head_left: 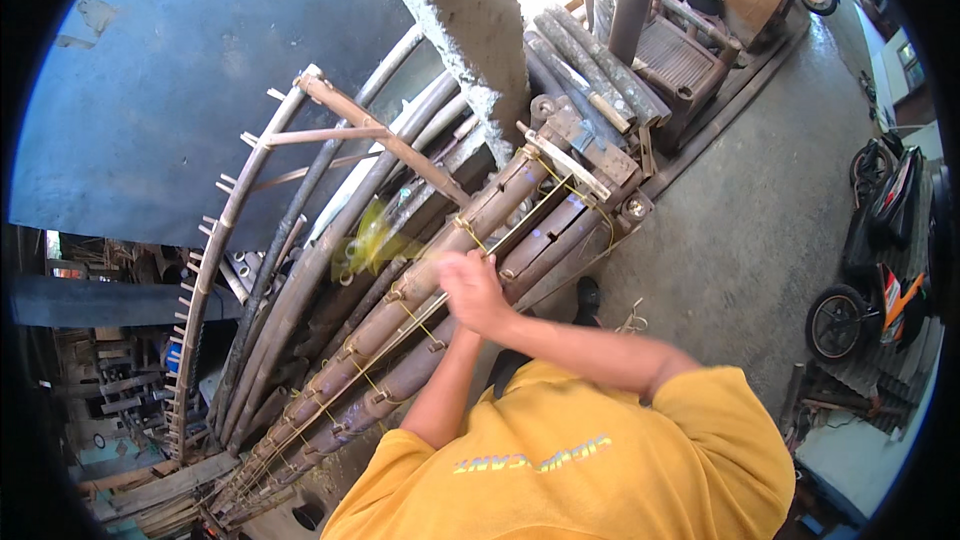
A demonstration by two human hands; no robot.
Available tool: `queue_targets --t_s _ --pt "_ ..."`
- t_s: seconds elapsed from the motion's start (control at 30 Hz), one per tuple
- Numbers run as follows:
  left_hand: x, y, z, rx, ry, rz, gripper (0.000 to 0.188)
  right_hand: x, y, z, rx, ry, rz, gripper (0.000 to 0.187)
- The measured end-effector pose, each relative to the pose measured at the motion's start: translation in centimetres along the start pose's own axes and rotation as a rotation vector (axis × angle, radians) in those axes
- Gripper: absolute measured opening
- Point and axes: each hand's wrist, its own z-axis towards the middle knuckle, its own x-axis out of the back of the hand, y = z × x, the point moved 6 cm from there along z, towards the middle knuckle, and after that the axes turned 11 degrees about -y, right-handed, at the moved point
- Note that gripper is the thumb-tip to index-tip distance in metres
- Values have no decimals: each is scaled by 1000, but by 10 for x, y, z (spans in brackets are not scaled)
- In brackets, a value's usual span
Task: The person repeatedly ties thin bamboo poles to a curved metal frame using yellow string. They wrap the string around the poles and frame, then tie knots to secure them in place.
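Observation:
Two thick brown bamboo poles [385, 318] run diagonally side by side in front of me. Yellow cord [468, 230] loops round them at several places, and a thin strip [530, 218] lies lengthwise between them. My right hand [470, 288] is closed above the poles, its fingers a little blurred. A yellow tangle [368, 242] of cord-like material, smeared by motion, trails from beside that hand. Under it, my left hand [484, 258] reaches to the gap between the poles; its fingers are mostly hidden by the right hand.
A wooden block [600, 155] caps the far end of the poles. More bamboo, including a curved pegged frame [232, 205], leans toward a blue-grey panel [200, 80]. A stack of poles [595, 65] stands beyond. Motorcycles [845, 320] are parked on the right across the concrete floor [720, 230].

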Motion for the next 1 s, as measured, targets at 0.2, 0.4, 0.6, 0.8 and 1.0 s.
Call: queue_targets --t_s 0.2,0.4,0.6,0.8,1.0 --pt "21 21 9 18 -111 -121 15 50 31 123 -27 -360 -1258 53" --pt "16 -3 0 75 -130 -161 19 37 -46 25 294 -956 -295 37" --pt "42 20 36 150 -197 -542 27 54 47 -63 6 -752 -452 42" --pt "27 -64 162 150 -94 -205 31 85 41 -82 162 -726 -239 17" --pt "45 26 186 261 -362 374 34 227 133 -83 -552 37 375 19"
